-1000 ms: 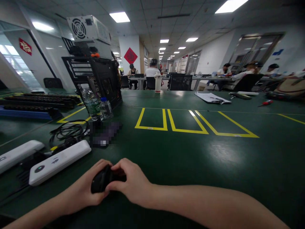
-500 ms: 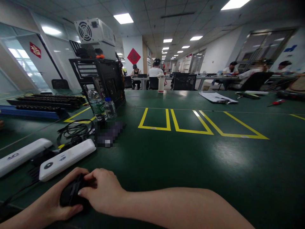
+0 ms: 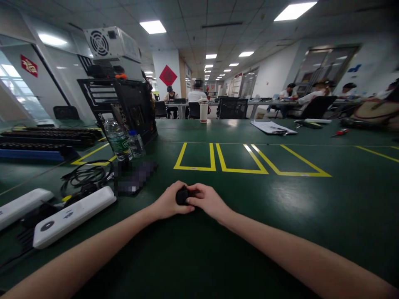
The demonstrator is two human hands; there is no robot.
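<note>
My left hand (image 3: 170,202) is wrapped round a small rounded black object (image 3: 182,196), much like a computer mouse in shape, near the middle of the green table (image 3: 249,207). From the other side, the thumb and fingers of my right hand (image 3: 208,201) pinch the same object. Only its dark rounded end shows between the hands; the fingers cover the rest, so its exact kind is unclear.
To the left lie white oblong devices (image 3: 75,216) and coiled black cable (image 3: 87,176). Plastic bottles (image 3: 116,137) stand by an open computer case (image 3: 131,106). Farther off are a white cup (image 3: 203,111), a clipboard (image 3: 272,127) and yellow tape outlines (image 3: 195,169). People sit beyond.
Both hands and the black object first shifted left and nearer to me, then right and farther out to the table's middle. The view has turned slightly too. Both hands keep hold of the object.
</note>
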